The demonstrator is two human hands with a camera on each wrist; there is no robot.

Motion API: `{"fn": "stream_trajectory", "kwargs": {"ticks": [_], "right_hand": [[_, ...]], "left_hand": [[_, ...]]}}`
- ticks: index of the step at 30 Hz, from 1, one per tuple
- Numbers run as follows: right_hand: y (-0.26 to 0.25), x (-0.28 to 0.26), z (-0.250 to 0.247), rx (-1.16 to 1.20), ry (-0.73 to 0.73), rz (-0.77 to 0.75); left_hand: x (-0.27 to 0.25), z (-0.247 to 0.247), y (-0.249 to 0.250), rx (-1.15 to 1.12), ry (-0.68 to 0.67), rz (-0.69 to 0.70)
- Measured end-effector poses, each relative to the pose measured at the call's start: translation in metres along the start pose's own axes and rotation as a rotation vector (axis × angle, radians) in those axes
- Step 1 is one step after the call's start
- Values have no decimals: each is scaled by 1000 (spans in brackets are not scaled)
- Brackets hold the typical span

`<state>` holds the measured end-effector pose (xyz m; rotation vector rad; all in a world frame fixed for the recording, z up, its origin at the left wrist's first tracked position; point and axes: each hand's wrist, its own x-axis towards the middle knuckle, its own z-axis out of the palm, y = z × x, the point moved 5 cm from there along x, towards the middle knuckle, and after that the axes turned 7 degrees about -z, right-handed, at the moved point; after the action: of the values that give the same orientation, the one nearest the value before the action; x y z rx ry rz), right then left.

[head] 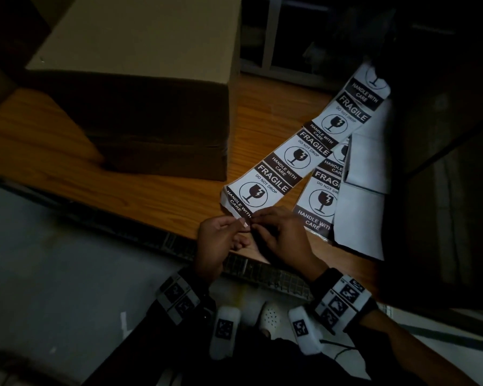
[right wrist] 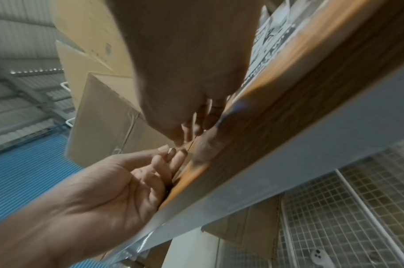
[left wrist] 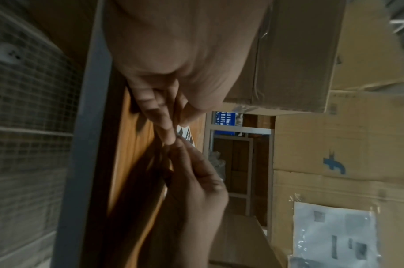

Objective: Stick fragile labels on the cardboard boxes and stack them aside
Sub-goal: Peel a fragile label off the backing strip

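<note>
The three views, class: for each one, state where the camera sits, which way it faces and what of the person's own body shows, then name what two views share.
Head: on the head, facing down at the label strip, cardboard box and wooden table; both hands, wristbands and a shoe show.
Left wrist: along the left hand towards stacked cartons; the right hand meets it.
Right wrist: along the right hand, past the table edge; the left hand shows palm up.
Shared: both wrist views show the fingertips meeting at the strip's end.
</note>
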<state>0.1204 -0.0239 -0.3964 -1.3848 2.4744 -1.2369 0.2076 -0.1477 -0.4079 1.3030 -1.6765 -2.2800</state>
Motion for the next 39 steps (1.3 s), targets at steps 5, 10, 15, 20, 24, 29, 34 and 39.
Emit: {"fn": "stream_trajectory", "kwargs": {"ticks": [5,10,15,20,24,29,34,39], "right_hand": [[-5,1,1,38,11,-31],[-10,0,1,43,48,-12],[-20,0,0,-8,39,-4],[-30,2,-6,-103,26,-16],[-35,6,-4,-206,-55,-49],[-33,8,-5,-174,-94,-75],[-30,15,-7,-124,-178,-72],[-24,22,-7,5,-278,1]], "left_hand": [[0,-2,-1,-16,-33,21],[3,-7,-2,-45,-185,11],[2,-9,2,-32,-240,55],[1,-10,2,7,-252,73],[4,-9,0,52,-230,81],[5,-7,-2,67,-235,100],[8,-4,-1,69,-256,87],[6,-4,4,80,-321,69]]}}
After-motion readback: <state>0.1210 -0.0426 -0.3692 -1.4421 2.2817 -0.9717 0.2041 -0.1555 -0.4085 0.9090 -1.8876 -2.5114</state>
